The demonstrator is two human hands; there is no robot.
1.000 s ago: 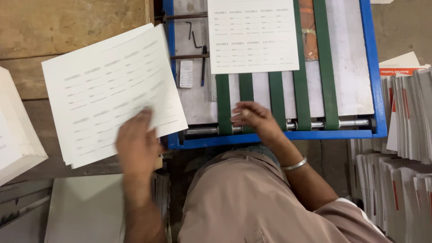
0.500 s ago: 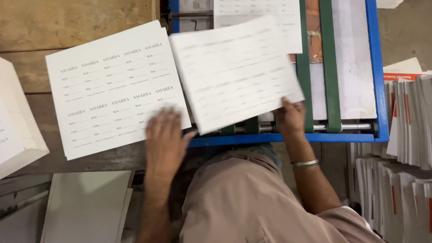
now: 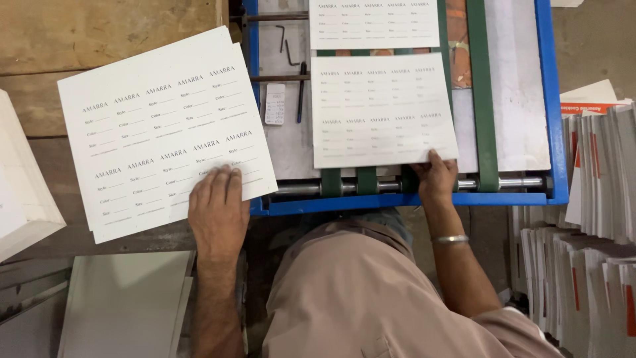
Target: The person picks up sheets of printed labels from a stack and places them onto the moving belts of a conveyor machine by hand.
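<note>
My left hand point(image 3: 217, 207) lies flat, fingers apart, on the near edge of a stack of white printed label sheets point(image 3: 159, 126) resting on a wooden table point(image 3: 79, 40). My right hand point(image 3: 434, 176) presses the near right corner of one white printed sheet point(image 3: 381, 109) lying on the green belts point(image 3: 482, 93) of a blue-framed feed machine point(image 3: 550, 99). Another printed sheet point(image 3: 374, 23) lies farther along the belts, at the top.
Upright stacks of white and red-printed paper point(image 3: 589, 232) stand at the right. A white paper block point(image 3: 20, 185) sits at the far left, grey boards point(image 3: 126, 305) lie below it. Hex keys point(image 3: 288, 46), a pen and a small card lie on the machine bed.
My right hand has carried a sheet from the left stack across and laid it flat on the belts. My left hand has stayed on the stack. The earlier sheet moved farther away.
</note>
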